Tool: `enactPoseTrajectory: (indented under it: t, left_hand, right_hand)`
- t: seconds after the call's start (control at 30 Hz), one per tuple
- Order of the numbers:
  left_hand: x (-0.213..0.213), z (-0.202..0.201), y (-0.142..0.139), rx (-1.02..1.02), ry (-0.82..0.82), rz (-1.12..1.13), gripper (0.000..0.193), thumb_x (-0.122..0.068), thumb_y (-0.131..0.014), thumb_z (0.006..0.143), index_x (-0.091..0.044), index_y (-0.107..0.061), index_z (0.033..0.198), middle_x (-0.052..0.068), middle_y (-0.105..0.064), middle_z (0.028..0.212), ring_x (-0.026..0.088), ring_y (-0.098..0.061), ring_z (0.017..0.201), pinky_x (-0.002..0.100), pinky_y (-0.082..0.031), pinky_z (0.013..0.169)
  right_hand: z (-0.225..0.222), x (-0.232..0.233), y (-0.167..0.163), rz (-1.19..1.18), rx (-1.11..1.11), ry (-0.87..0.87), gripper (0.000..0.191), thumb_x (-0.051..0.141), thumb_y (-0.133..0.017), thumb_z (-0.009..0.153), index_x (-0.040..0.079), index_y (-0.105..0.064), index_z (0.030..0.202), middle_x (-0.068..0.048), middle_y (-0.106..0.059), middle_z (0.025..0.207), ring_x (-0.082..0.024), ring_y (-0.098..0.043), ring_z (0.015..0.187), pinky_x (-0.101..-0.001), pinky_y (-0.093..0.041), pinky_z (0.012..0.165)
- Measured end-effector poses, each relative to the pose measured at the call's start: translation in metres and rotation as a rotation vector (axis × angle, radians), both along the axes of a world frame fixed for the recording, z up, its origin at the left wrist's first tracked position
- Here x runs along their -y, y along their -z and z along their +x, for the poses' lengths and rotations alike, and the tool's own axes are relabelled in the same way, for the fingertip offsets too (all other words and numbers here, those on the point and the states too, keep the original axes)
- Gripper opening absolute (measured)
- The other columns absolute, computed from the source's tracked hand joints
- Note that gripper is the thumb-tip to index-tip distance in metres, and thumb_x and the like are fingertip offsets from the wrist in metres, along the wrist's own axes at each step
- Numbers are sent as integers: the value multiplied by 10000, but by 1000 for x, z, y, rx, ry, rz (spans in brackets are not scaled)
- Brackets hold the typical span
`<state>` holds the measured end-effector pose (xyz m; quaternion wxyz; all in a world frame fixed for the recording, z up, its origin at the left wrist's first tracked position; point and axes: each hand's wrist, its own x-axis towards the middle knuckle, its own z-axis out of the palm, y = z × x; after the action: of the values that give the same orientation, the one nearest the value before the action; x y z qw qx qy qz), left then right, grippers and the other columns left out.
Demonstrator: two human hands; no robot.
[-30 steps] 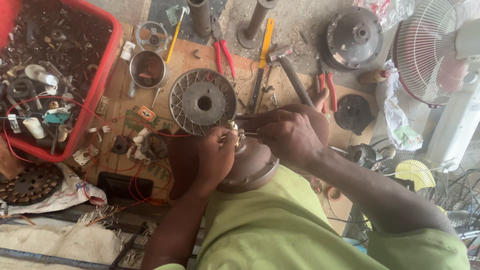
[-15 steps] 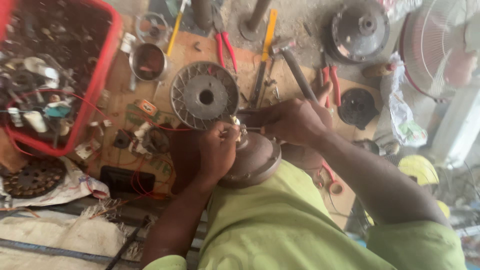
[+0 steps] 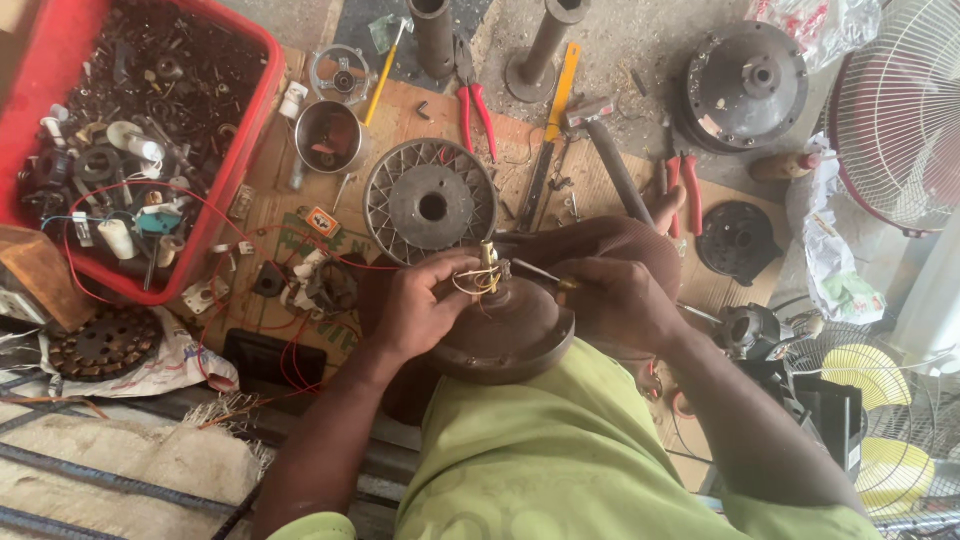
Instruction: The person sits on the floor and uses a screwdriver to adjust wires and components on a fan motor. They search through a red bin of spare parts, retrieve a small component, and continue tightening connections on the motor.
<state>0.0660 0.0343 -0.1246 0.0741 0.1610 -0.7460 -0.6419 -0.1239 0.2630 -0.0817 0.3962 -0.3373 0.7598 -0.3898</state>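
Note:
A round brown motor housing (image 3: 505, 335) rests on my knee, with a short shaft and thin yellow wires (image 3: 484, 275) sticking up from its top. My left hand (image 3: 425, 305) pinches those wires at the shaft. My right hand (image 3: 620, 300) grips a thin metal tool (image 3: 535, 273), likely a screwdriver, whose tip points at the wires. A grey ribbed motor cover (image 3: 430, 203) lies flat on the board just beyond my hands.
A red crate (image 3: 262, 85) of dark scrap parts stands at the left. Red-handled pliers (image 3: 477, 108), a hammer (image 3: 612, 160), a yellow tool (image 3: 562, 80), a metal cup (image 3: 329, 137) and small parts lie on the wooden board (image 3: 270, 215). Fan guards (image 3: 895, 110) and a dark motor housing (image 3: 745, 85) are at the right.
The view has shifted slightly. Both hands stay on the motor housing, the right hand's tool still at the wires; nothing was picked up or let go.

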Motion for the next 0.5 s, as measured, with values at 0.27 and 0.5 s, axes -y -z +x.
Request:
enactPoseTrajectory:
  t: [0.27, 0.5]
  left_hand:
    - [-1, -17, -9, 170, -156, 23, 179, -64, -789, 865, -8, -785, 1035, 83, -809, 1021, 96, -739, 918, 272, -591, 811]
    - [-1, -23, -10, 333, -234, 72, 158, -71, -783, 840, -25, -804, 990, 56, -815, 925, 73, -709, 823, 244, -570, 727]
  right_hand:
    - [13, 11, -9, -41, -18, -42, 293, 88, -807, 787, 51, -748, 1071, -68, -761, 936, -162, -760, 830, -304, -615, 733]
    - [35, 52, -14, -165, -122, -118, 447, 90, -846, 739, 27, -674, 1146, -141, -636, 933, -280, -657, 727, -390, -545, 622]
